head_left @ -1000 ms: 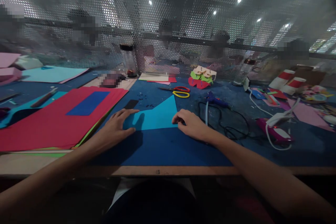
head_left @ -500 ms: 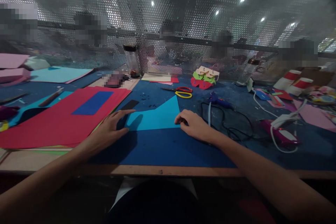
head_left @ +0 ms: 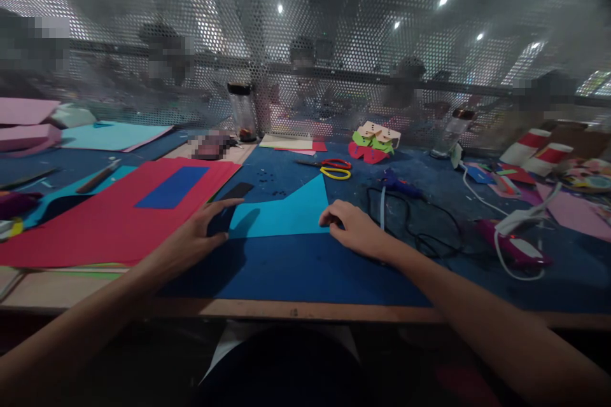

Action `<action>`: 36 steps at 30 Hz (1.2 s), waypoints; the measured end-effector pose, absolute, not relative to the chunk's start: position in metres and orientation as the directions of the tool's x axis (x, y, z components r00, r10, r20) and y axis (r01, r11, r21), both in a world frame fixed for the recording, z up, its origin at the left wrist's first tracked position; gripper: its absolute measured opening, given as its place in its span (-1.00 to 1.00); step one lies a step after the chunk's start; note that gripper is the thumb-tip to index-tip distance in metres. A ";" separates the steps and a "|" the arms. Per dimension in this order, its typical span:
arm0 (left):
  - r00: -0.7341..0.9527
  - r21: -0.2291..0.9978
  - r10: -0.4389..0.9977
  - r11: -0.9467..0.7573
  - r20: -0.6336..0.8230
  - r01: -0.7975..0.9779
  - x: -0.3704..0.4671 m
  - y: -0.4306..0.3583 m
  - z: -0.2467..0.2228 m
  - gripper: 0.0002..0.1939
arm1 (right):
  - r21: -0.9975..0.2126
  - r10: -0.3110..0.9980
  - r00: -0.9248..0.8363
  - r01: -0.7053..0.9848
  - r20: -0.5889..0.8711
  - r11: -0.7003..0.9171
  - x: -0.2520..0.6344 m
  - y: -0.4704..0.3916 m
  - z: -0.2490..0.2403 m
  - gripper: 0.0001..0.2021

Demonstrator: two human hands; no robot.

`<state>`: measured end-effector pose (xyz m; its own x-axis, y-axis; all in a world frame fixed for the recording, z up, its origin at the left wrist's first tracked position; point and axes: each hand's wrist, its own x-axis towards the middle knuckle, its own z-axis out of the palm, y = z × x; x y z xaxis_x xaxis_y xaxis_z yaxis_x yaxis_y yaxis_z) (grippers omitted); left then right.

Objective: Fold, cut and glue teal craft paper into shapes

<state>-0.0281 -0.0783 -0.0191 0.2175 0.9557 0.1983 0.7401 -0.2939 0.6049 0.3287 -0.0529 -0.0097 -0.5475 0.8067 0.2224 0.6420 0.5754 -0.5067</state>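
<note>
A light blue sheet of paper with a raised point at its right lies on a darker blue sheet in front of me. My left hand is open beside its left end, index finger stretched over the edge and thumb apart. Bent fingers of my right hand close on the light blue paper's right end; the undersides of these fingers are hidden. A small black strip lies just beyond my left fingertips. Scissors with red and yellow handles rest behind the paper.
Red sheets bearing a blue rectangle lie left. To the right are a blue glue gun with black cord and a magenta glue gun with white cord. Folded paper pieces, a bottle and a perforated screen stand behind.
My left hand has drawn back slightly to the left, its thumb farther from the light blue paper. My right hand stays at the paper's right end. The view has shifted a little.
</note>
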 end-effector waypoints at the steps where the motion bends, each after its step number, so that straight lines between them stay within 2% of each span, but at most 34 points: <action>1: 0.215 0.601 0.956 -0.294 0.201 0.743 -0.028 -0.079 -0.019 -0.29 | -0.506 0.806 -0.548 0.642 0.224 0.577 0.329 -0.053 -0.010 -0.74; 13: 0.225 0.587 0.950 -0.310 0.216 0.748 -0.032 -0.078 -0.023 -0.34 | -0.512 0.809 -0.545 0.641 0.221 0.572 0.329 -0.052 -0.011 -0.73; 21: 0.168 0.575 0.948 -0.300 0.272 0.762 -0.022 -0.087 -0.023 -0.31 | -0.510 0.806 -0.548 0.639 0.222 0.575 0.330 -0.051 -0.012 -0.73; 29: 0.112 0.541 0.938 -0.284 0.328 0.791 -0.018 -0.088 -0.025 -0.44 | -0.505 0.813 -0.543 0.651 0.212 0.567 0.329 -0.051 -0.013 -0.72; 32: 0.106 0.496 0.942 -0.260 0.317 0.829 -0.014 -0.088 -0.025 -0.42 | -0.510 0.804 -0.549 0.636 0.228 0.579 0.331 -0.050 -0.016 -0.73; 36: 0.118 0.435 0.953 -0.236 0.279 0.869 -0.011 -0.089 -0.026 -0.25 | -0.489 0.796 -0.528 0.632 0.295 0.601 0.329 -0.052 -0.017 -0.73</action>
<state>-0.0110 -0.0892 -0.0259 0.1184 0.9528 0.2795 0.8690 -0.2356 0.4352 0.3295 -0.0520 -0.0168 -0.5285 0.7959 0.2954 0.6318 0.6011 -0.4894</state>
